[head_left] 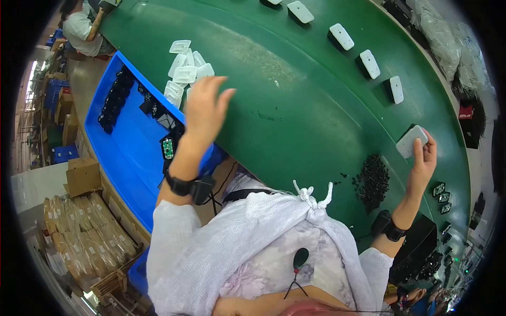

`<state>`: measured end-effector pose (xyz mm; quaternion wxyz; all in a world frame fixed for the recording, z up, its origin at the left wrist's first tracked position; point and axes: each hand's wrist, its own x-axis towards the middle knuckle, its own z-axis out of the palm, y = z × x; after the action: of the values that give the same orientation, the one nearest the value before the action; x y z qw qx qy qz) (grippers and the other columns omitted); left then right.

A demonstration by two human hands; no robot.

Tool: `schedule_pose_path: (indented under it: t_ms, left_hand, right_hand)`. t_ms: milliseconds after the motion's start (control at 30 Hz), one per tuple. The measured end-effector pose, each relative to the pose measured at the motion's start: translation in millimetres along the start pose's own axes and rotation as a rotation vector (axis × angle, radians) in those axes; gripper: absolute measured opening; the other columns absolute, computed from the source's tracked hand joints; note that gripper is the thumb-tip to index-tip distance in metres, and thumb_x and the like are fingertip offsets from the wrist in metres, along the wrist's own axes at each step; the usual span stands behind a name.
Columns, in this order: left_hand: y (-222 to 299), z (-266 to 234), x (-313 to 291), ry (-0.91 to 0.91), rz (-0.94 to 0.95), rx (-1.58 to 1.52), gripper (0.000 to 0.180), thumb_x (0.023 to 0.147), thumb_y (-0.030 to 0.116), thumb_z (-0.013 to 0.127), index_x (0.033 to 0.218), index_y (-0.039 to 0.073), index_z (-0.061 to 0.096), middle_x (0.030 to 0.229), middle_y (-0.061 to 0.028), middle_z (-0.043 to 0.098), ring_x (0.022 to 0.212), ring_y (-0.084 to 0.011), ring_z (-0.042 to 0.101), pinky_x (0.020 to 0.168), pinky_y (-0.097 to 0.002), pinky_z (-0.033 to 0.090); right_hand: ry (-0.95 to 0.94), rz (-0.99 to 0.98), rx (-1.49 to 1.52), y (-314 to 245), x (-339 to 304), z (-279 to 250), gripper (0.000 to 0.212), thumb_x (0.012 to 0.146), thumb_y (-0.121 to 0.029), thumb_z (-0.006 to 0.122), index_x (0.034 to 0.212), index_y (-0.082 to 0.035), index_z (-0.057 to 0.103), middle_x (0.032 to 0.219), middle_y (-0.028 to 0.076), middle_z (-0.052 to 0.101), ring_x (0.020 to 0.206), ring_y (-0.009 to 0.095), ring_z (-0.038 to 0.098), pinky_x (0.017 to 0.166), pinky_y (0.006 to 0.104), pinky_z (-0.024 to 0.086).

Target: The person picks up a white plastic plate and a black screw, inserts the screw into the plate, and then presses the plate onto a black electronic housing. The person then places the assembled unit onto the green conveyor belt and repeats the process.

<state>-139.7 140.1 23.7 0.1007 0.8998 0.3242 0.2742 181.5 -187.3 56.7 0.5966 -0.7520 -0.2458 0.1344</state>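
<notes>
taking the heap of small black parts (373, 181) as our landmark, we find the white-faced case (411, 141) beyond it and to its right, a little above the green tabletop (295, 142) as far as we can judge. our right hand (426, 152) grasps that case, thumb across the pale face and fingers curled round the far edge, so it is plainly the nearer hand. the case's long axis slants from near-left, on the side toward the heap, to far-right. farther from us than the heap, the row of white-faced cases (370, 64) curves away to the far left; its closest member (396, 89) stands almost straight out beyond the heap, slightly right, with its long axis running roughly near to far. the held case is thus turned well off that line, and we judge that angle to be the relation that matters. well left of the heap, our left hand (206, 108) is released, thumb apart from the fingers and nothing visible in it, over the near edge of the clear white trays (184, 74); whether it touches one we cannot tell. the blue bin (134, 158) lies leftmost from the heap, under our left forearm.
</notes>
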Motion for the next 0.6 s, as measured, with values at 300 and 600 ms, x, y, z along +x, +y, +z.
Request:
schedule_pose_path:
  t_ms: [300,600]
  left_hand:
    - [-45,-25,-39,-0.180,-0.169,0.330,0.048,0.071,0.023,0.076,0.110,0.002,0.058,0.107,-0.0127,0.057,0.099,-0.0322,0.054,0.081,-0.0402,0.047]
    - [-50,-27,-31,-0.307,-0.126,0.360,0.039,0.070,0.009,0.074,0.103,0.002,0.055,0.107,-0.0172,0.055,0.102,-0.0366,0.051,0.087,-0.0407,0.042]
  right_hand:
    - [0.015,0.012,0.151,17,11,-5,0.033,0.091,-0.015,0.060,0.120,-0.002,0.053,0.109,0.005,0.059,0.099,0.011,0.055,0.088,0.0242,0.042]
    - [0.015,0.040,0.053,8,18,8,0.037,0.090,-0.012,0.060,0.125,-0.001,0.054,0.106,0.004,0.059,0.097,0.011,0.054,0.088,0.0245,0.042]
